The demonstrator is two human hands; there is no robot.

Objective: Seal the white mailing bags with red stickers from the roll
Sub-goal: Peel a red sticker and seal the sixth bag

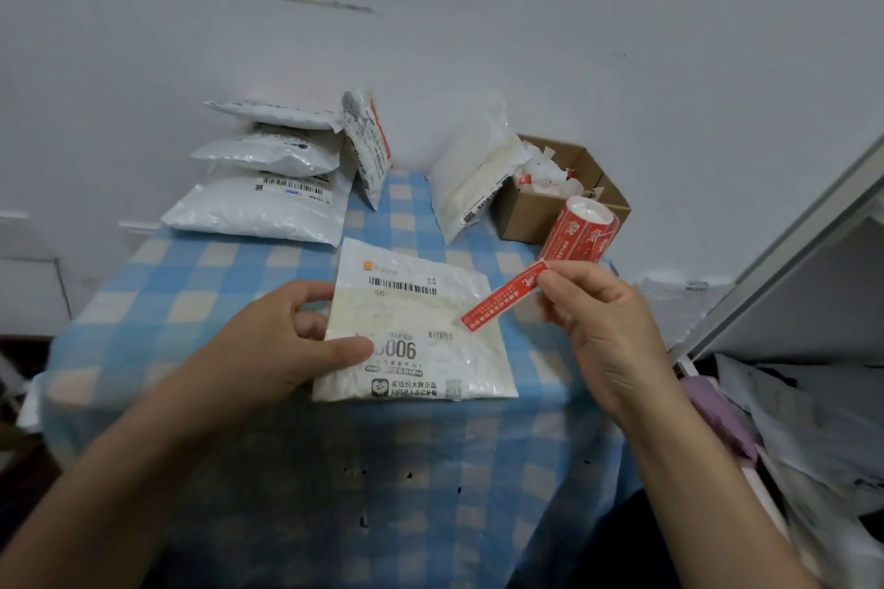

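Head view: the white mailing bag (416, 316), crinkled glossy plastic with barcodes, lies flat at frame centre on a blue-checked cloth (191, 301). The left hand (282, 340) pinches its left edge, thumb on top. The right hand (598, 325) pinches a long red sticker (502, 299) over the bag's right side. The sticker roll (581, 230) stands upper right, beside a cardboard box (535, 215). Bare cloth lies below the bag.

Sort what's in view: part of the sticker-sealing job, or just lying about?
Job: bag held by left hand; red sticker pinched in right hand; sticker roll; stacked bags.
Lying about: cardboard box of scraps; purple item; checked tablecloth.
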